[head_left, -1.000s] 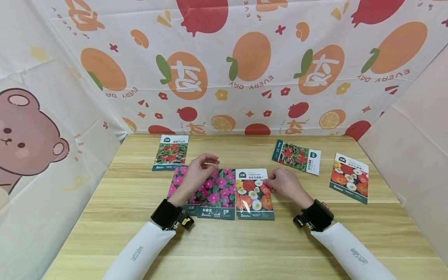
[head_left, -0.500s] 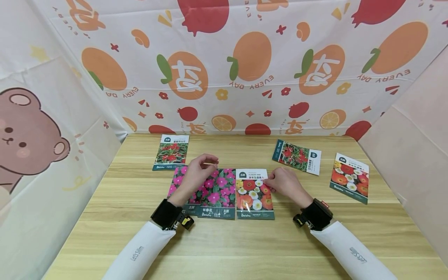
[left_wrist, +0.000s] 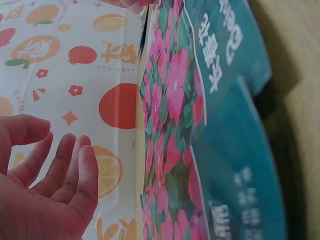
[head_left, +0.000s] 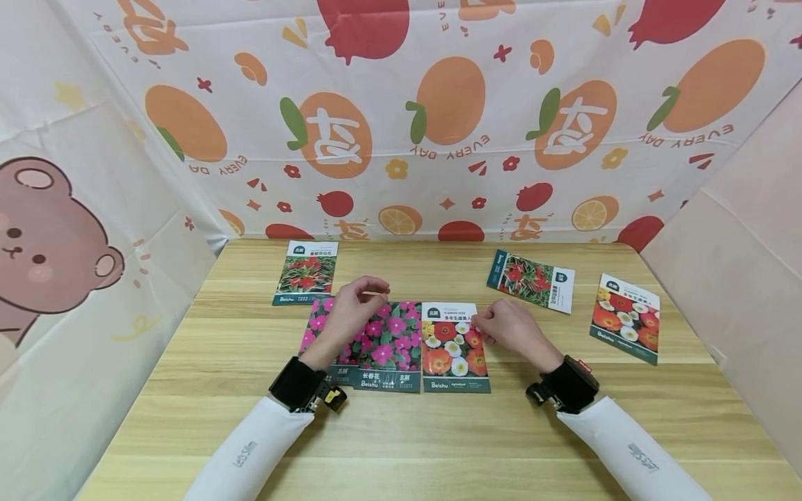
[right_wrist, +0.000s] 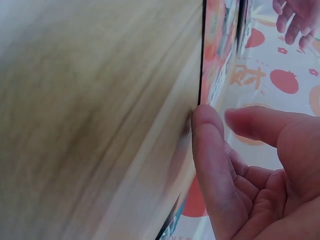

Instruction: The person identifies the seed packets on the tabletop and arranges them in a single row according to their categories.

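Note:
Two overlapping pink-flower seed packets point(head_left: 390, 342) point(left_wrist: 170, 125) lie flat on the wooden table point(head_left: 401, 431), with a red-and-white-flower packet point(head_left: 452, 348) point(right_wrist: 220, 50) beside them on the right. My left hand point(head_left: 354, 306) point(left_wrist: 50, 185) hovers over the pink packets with loosely curled fingers and holds nothing. My right hand point(head_left: 507, 327) point(right_wrist: 235, 170) rests at the right edge of the red-and-white packet. Its index fingertip touches that edge near the top corner, and the thumb stays apart.
Three more seed packets lie further back: one at the back left point(head_left: 305, 273), a tilted one at the back right point(head_left: 531, 280) and one at the far right point(head_left: 625, 319). Printed cloth walls close in the table's back and sides.

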{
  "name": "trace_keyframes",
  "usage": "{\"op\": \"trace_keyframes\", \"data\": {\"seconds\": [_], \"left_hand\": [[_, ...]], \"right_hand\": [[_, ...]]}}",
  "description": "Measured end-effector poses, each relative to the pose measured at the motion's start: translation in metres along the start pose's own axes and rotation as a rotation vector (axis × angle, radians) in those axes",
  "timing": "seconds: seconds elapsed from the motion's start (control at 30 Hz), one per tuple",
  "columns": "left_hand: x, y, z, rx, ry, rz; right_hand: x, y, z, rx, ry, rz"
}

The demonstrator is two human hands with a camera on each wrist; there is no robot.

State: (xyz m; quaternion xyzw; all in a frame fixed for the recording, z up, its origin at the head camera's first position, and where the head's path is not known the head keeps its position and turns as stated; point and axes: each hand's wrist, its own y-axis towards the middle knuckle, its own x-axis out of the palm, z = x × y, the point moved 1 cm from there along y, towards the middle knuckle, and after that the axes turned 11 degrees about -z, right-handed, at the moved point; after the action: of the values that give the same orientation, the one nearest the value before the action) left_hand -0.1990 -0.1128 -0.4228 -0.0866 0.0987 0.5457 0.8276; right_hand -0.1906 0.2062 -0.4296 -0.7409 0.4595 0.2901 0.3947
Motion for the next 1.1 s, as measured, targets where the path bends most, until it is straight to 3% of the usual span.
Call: {"op": "trace_keyframes", "data": {"seconds": [0.13, 0.27, 0.47, 0.6, 0.73, 0.8, 0.97, 1.03, 1.1], "left_hand": [[-0.003, -0.001, -0.002, 0.011, -0.049, 0.010], [-0.007, -0.002, -0.004, 0.027, -0.031, 0.045], [-0.016, -0.004, -0.007, 0.062, 0.012, 0.087], [-0.022, -0.008, -0.009, 0.079, 0.020, 0.110], [-0.029, -0.010, -0.017, 0.145, 0.028, 0.130], [-0.034, -0.007, -0.033, 0.204, 0.048, 0.139], [-0.043, -0.012, -0.029, 0.158, 0.059, 0.134], [-0.044, -0.018, -0.016, 0.103, 0.043, 0.125], [-0.045, -0.019, -0.016, 0.099, 0.037, 0.125]], "right_hand": [[-0.008, -0.004, 0.003, -0.016, 0.013, 0.025], [-0.023, -0.010, 0.011, -0.078, 0.066, 0.096], [-0.047, -0.024, 0.047, -0.164, 0.147, 0.222], [-0.063, -0.038, 0.075, -0.096, 0.129, 0.310], [-0.080, -0.052, 0.100, -0.026, 0.065, 0.396], [-0.088, -0.058, 0.114, 0.011, 0.043, 0.412], [-0.103, -0.069, 0.143, 0.143, 0.005, 0.368], [-0.107, -0.072, 0.154, 0.182, -0.019, 0.342], [-0.109, -0.073, 0.165, 0.208, -0.038, 0.333]]}}
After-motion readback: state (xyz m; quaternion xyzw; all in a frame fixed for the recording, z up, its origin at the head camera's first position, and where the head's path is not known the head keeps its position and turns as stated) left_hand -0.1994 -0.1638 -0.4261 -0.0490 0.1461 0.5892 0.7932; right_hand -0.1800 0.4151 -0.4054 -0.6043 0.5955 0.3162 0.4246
